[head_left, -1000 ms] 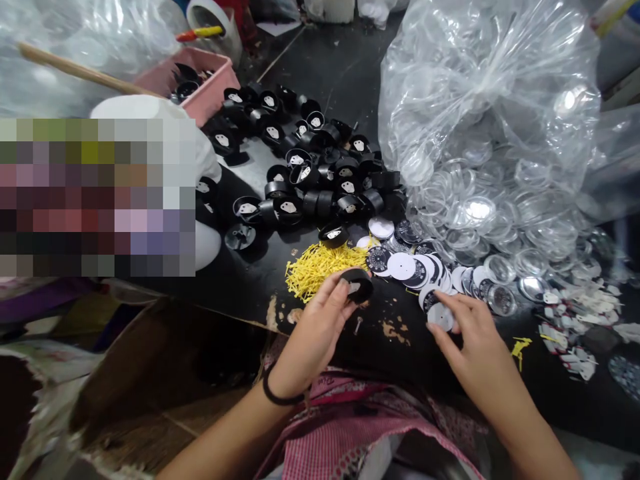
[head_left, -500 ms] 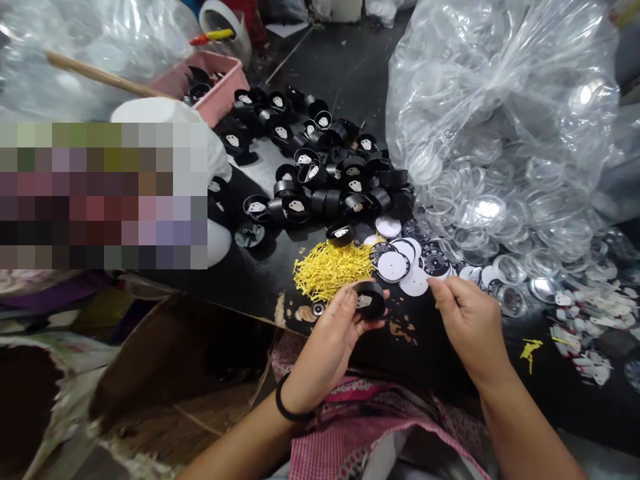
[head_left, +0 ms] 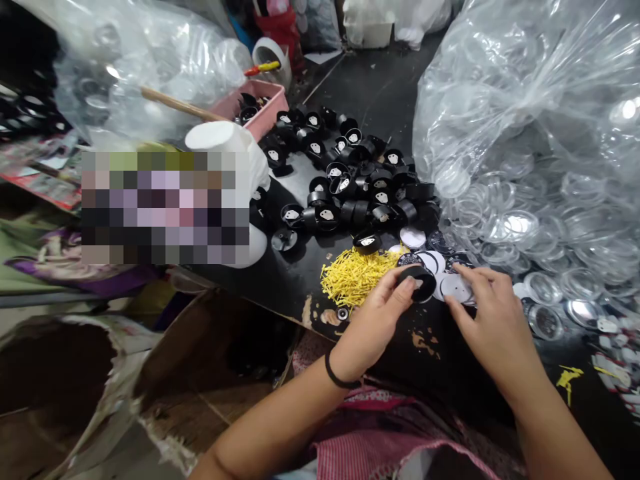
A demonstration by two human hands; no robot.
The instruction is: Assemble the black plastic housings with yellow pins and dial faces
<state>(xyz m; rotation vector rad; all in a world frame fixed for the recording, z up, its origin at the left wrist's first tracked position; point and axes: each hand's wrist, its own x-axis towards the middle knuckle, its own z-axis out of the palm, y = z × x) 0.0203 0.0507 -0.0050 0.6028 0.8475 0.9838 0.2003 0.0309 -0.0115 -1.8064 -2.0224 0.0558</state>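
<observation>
Black round casing (head_left: 417, 283) held in the left hand (head_left: 376, 320), just above the black table (head_left: 440, 360).

The right hand (head_left: 493, 320) rests fingertips on a white dial disc (head_left: 455, 288), fingers spread, gripping nothing. Just beyond lies a heap of yellow pins (head_left: 353, 273), then piled black casings (head_left: 350, 180). Farther off, a pink tray (head_left: 260, 107) holds more casings; a clear bag (head_left: 530, 133) bulges with transparent lenses.

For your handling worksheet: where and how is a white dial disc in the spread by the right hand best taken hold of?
Probably by its thin rim, from above: the white dial disc lies flat on the black table, overlapping its neighbours, so lift or slide an exposed edge first, then pinch it.
</observation>
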